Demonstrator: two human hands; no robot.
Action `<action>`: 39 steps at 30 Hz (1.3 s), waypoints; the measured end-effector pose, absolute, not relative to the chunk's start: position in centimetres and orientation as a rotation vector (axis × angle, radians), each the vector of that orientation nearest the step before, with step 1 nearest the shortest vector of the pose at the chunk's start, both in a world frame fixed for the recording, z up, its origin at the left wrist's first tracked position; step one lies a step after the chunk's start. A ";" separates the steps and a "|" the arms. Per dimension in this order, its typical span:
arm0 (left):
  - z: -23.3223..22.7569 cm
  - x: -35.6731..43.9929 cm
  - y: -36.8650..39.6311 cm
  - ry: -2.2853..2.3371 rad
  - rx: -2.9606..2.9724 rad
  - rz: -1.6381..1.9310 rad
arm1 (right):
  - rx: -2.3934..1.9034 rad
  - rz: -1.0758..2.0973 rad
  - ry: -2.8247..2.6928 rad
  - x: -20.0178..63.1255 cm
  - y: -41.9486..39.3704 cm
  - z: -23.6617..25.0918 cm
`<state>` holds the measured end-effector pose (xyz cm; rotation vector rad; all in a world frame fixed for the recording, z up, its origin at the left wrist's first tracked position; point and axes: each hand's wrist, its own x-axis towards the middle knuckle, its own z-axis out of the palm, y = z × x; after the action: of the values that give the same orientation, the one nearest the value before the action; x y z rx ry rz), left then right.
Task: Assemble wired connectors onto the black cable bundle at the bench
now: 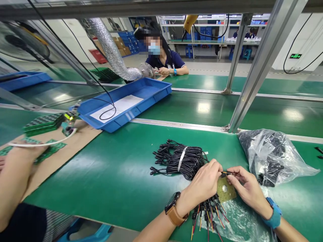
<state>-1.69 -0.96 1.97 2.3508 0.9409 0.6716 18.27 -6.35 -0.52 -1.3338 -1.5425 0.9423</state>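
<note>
My left hand (207, 177), with a watch on its wrist, is closed in a pinch on a thin black cable with coloured wires (223, 172). Close beside it, my right hand (244, 184), wearing a blue wristband, pinches a small black connector piece (229, 173) at the wire ends. Whether the two parts are joined I cannot tell. Under my hands lies a yellowish square plate (224, 191) with a round hole. A bundle of black cables (185, 158), tied with a pale band, rests beyond my left hand. Its loose ends with red and yellow wires (209, 213) fan out below.
A clear plastic bag (270, 154) of black parts sits at right. A blue tray (121, 104) with paper and a cable stands ahead. At left, a co-worker's hand (22, 156) is over green circuit boards (51, 149). Metal posts (254, 77) rise from the bench.
</note>
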 end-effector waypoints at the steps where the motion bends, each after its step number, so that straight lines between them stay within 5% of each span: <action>1: 1.8 -1.6 -1.0 0.933 2.336 0.677 | -1.330 0.913 -1.577 18.2 -6.3 -0.5; 17: 1.5 -1.5 -0.7 0.848 2.283 0.816 | -1.301 1.066 -1.554 18.0 -6.2 -0.8; 39: 1.2 -1.1 -0.5 0.914 2.217 0.895 | -1.255 0.802 -1.666 18.0 -6.0 -0.9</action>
<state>-1.05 -0.49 1.20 2.2175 0.9142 0.8945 18.04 -6.01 -0.91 -1.2554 -1.6664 0.8021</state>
